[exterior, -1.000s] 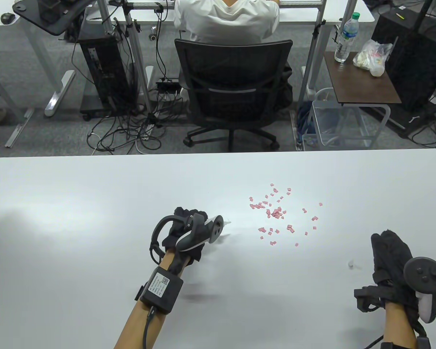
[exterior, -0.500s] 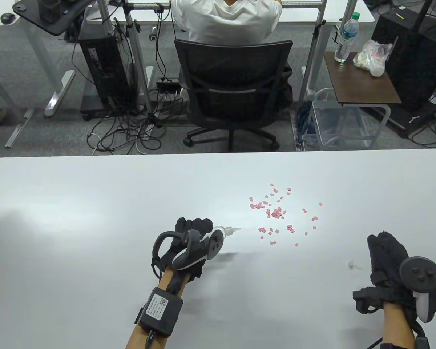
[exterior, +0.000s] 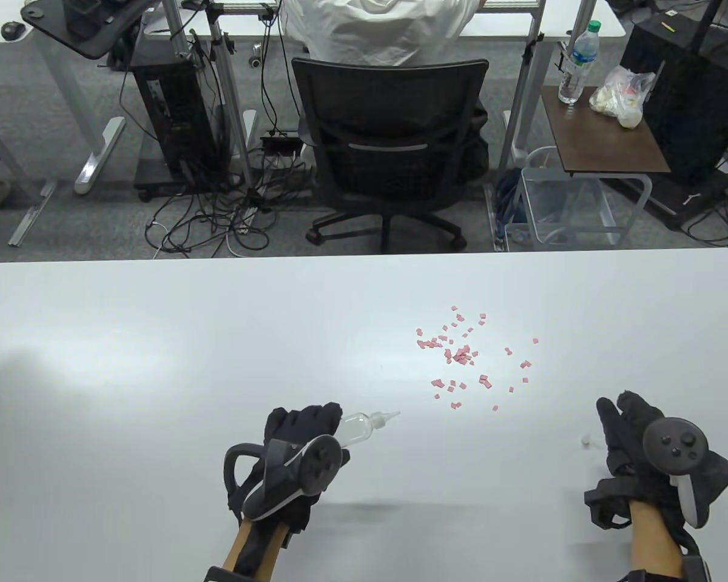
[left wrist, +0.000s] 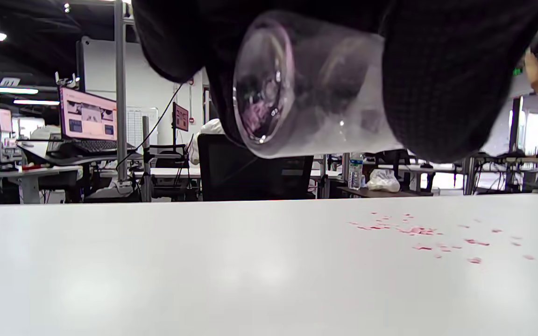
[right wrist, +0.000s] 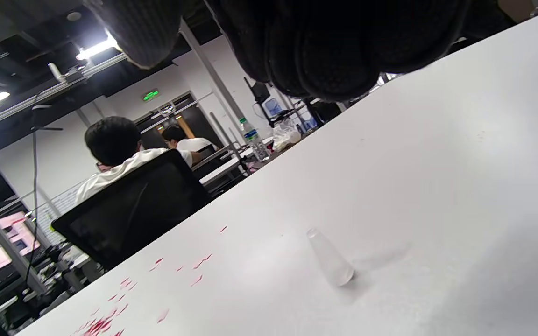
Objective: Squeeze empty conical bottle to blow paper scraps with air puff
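My left hand (exterior: pixel 303 427) grips a clear empty conical bottle (exterior: pixel 364 424) above the white table (exterior: pixel 158 339), its nozzle pointing right and away toward the pink paper scraps (exterior: pixel 461 354). The nozzle tip is a short way short of the nearest scraps. In the left wrist view the bottle's round base (left wrist: pixel 269 88) shows between my gloved fingers (left wrist: pixel 442 79), with the scraps (left wrist: pixel 418 233) ahead on the right. My right hand (exterior: pixel 634 433) rests on the table at the right, fingers loosely curled, holding nothing. The bottle's small clear cap (exterior: pixel 585 441) stands just left of it, also in the right wrist view (right wrist: pixel 332 259).
The scraps lie loosely scattered right of the table's middle. Beyond the far edge stand a black office chair (exterior: pixel 394 145) with a seated person, computer towers, cables and a small brown side table (exterior: pixel 600 130) with a water bottle.
My left hand has pulled the bottle back toward me and slightly right, lifting it, so the nozzle shows fully. My right hand has shifted a little left. The scraps have not moved.
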Action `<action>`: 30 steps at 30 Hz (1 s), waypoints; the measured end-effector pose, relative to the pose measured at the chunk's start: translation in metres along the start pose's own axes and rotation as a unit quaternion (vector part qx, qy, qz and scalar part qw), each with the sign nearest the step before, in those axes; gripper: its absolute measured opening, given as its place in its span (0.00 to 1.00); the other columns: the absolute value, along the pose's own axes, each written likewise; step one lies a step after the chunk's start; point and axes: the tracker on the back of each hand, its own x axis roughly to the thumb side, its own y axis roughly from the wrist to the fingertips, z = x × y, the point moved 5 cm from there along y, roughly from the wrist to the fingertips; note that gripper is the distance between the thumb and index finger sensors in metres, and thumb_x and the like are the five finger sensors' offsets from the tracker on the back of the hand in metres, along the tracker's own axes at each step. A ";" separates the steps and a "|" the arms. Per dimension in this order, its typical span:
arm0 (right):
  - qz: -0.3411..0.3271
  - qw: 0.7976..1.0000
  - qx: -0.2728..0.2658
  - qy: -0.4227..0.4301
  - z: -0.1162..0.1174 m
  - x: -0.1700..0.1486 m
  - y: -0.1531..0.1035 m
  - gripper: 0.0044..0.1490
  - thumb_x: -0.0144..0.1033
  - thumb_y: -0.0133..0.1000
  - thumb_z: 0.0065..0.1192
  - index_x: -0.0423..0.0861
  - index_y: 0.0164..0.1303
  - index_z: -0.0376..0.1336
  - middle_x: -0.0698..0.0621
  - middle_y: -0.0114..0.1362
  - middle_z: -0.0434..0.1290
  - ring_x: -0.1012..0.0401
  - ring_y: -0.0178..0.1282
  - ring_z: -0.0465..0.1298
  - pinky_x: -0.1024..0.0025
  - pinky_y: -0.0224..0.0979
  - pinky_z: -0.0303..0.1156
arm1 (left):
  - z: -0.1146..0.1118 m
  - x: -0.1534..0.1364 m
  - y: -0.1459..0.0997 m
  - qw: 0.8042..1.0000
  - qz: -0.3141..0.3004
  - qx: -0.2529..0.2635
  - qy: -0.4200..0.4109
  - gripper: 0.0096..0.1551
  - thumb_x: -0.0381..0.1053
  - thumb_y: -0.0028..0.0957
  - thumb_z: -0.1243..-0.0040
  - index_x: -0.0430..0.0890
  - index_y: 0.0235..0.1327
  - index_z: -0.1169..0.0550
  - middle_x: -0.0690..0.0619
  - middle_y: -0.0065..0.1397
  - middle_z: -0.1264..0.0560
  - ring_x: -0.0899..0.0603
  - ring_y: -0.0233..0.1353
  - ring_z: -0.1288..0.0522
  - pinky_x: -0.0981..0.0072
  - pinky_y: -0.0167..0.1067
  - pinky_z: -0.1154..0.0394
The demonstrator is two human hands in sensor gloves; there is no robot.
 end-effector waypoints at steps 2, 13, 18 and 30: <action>-0.012 1.000 0.003 -0.008 0.002 0.006 -0.001 0.38 0.51 0.63 0.61 0.37 0.76 0.66 0.34 0.70 0.73 0.46 0.58 0.78 0.42 0.64 0.73 | -0.009 -0.003 -0.008 1.000 -0.005 0.007 -0.023 0.44 0.63 0.44 0.21 0.53 0.75 0.25 0.52 0.74 0.21 0.44 0.70 0.17 0.45 0.78 0.34; 0.000 0.987 0.084 -0.136 0.036 0.010 0.002 0.35 0.45 0.62 0.67 0.41 0.76 0.67 0.34 0.72 0.73 0.46 0.59 0.78 0.42 0.65 0.73 | -0.032 -0.002 -0.010 0.994 -0.048 -0.013 -0.092 0.44 0.63 0.45 0.22 0.51 0.75 0.26 0.50 0.74 0.21 0.43 0.69 0.17 0.45 0.78 0.34; 0.006 0.977 0.110 -0.180 0.053 0.009 0.004 0.32 0.42 0.62 0.68 0.41 0.74 0.68 0.36 0.70 0.74 0.47 0.58 0.78 0.44 0.64 0.74 | -0.031 0.005 -0.016 0.994 -0.068 -0.002 -0.091 0.44 0.63 0.45 0.22 0.51 0.76 0.26 0.50 0.74 0.21 0.44 0.69 0.17 0.44 0.78 0.34; 0.019 0.973 0.097 -0.209 0.065 -0.002 0.009 0.29 0.40 0.61 0.69 0.41 0.70 0.71 0.38 0.64 0.78 0.50 0.54 0.80 0.47 0.61 0.76 | -0.033 0.013 -0.019 0.991 -0.091 -0.014 -0.099 0.44 0.63 0.45 0.22 0.52 0.75 0.26 0.51 0.74 0.21 0.44 0.70 0.17 0.44 0.78 0.34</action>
